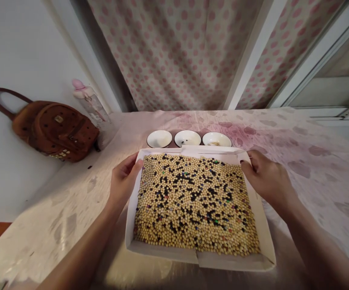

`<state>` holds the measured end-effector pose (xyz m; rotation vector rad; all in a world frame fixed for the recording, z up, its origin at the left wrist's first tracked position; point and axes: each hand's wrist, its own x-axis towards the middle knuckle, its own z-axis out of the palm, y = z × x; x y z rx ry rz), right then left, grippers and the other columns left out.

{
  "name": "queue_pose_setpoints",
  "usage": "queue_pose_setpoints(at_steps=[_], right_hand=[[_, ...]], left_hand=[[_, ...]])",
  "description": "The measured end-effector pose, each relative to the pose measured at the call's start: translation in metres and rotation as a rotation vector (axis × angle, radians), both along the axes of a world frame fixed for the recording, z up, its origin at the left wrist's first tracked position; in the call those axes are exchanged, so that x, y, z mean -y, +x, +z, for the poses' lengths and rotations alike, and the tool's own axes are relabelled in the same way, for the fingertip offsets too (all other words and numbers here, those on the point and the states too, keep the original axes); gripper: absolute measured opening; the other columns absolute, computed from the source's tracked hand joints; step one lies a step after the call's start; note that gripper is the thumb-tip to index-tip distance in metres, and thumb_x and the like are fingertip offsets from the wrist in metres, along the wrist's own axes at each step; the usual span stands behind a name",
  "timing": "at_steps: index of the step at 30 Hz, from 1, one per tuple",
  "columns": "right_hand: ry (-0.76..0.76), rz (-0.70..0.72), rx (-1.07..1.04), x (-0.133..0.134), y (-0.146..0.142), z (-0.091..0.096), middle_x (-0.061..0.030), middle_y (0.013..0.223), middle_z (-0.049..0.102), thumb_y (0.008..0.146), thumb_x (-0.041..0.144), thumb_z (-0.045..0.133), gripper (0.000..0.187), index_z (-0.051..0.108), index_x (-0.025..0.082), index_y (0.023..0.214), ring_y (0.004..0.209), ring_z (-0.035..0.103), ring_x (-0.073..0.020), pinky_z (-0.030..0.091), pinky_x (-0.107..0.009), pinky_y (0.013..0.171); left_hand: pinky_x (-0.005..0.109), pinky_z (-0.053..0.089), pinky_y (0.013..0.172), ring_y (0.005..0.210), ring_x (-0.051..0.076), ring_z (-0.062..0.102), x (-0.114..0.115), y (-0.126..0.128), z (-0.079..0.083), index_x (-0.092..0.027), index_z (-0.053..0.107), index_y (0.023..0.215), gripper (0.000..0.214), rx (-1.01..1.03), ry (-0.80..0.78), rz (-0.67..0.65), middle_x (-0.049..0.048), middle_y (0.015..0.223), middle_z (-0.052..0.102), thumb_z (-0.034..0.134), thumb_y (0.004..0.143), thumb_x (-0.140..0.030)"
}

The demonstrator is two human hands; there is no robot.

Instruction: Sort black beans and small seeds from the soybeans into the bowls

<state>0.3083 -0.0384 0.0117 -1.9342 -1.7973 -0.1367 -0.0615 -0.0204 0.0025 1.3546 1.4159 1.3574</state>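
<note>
A shallow white cardboard box [162, 255] is spread with soybeans [174, 225], among them many black beans [195, 195] and a few small coloured beads. My left hand [125, 173] grips the box's left wall near the far corner, thumb over the rim. On the opposite wall, my right hand [265, 173] is closed in the same way at the far right corner. Just past the far wall stand three small white bowls with dark rims. The left bowl [159, 138] shows nothing inside; the middle bowl [188, 137] has a few black beans, the right bowl [217, 139] some pale yellow ones.
A brown backpack [56, 129] leans by the wall at the left, beside a clear bottle with a pink cap [91, 100]. A patterned cloth [286, 145] covers the table. Behind its far edge hangs a pink-dotted curtain [180, 52].
</note>
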Motion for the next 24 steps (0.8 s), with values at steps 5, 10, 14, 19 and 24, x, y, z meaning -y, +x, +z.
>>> queue_pose_setpoints(at_steps=[5, 10, 14, 19, 24], right_hand=[[0.011, -0.010, -0.057, 0.004, -0.002, 0.009, 0.0011, 0.060, 0.047, 0.088, 0.035, 0.045, 0.010, 0.047, 0.026, 0.083, 0.049, 0.042, -0.0177, 0.025, -0.033, 0.057], [-0.033, -0.039, 0.021, 0.001, 0.002, 0.001, -0.0001, 0.061, 0.048, 0.088, 0.034, 0.045, 0.012, 0.046, 0.025, 0.081, 0.051, 0.042, -0.0185, 0.023, -0.032, 0.056], [-0.183, -0.042, 0.122, -0.004, 0.004, -0.012, -0.0021, 0.062, 0.053, 0.090, 0.032, 0.044, 0.012, 0.051, 0.024, 0.085, 0.055, 0.048, -0.0202, 0.021, -0.032, 0.056], [-0.374, -0.052, 0.252, -0.005, -0.001, -0.020, -0.0082, 0.074, 0.066, 0.094, 0.029, 0.041, 0.020, 0.058, 0.020, 0.096, 0.063, 0.058, -0.0222, 0.021, -0.032, 0.056], [-0.497, -0.024, 0.268, -0.006, -0.004, -0.020, -0.0109, 0.080, 0.069, 0.096, 0.028, 0.040, 0.024, 0.060, 0.017, 0.103, 0.071, 0.064, -0.0236, 0.024, -0.032, 0.057]], left_hand=[[0.027, 0.055, 0.064, 0.088, 0.022, 0.072, 0.004, 0.001, 0.002, -0.021, 0.072, 0.126, 0.053, 0.070, 0.008, 0.055, 0.0078, 0.110, 0.078, 0.076, 0.084, -0.053], [0.029, 0.056, 0.068, 0.091, 0.024, 0.072, 0.000, 0.001, -0.002, -0.020, 0.072, 0.126, 0.055, 0.022, -0.007, 0.013, 0.0082, 0.106, 0.078, 0.073, 0.084, -0.057], [0.032, 0.056, 0.075, 0.094, 0.026, 0.071, -0.007, -0.004, -0.012, -0.015, 0.073, 0.124, 0.056, -0.112, -0.034, -0.044, 0.0082, 0.105, 0.078, 0.070, 0.085, -0.056], [0.036, 0.057, 0.084, 0.095, 0.027, 0.072, -0.012, -0.012, -0.026, -0.013, 0.073, 0.122, 0.048, -0.388, -0.075, -0.102, 0.0081, 0.105, 0.078, 0.058, 0.092, -0.047], [0.044, 0.058, 0.092, 0.107, 0.029, 0.068, -0.010, -0.012, -0.025, -0.013, 0.069, 0.127, 0.044, -0.638, 0.116, -0.060, 0.0154, 0.125, 0.069, 0.053, 0.096, -0.040]])
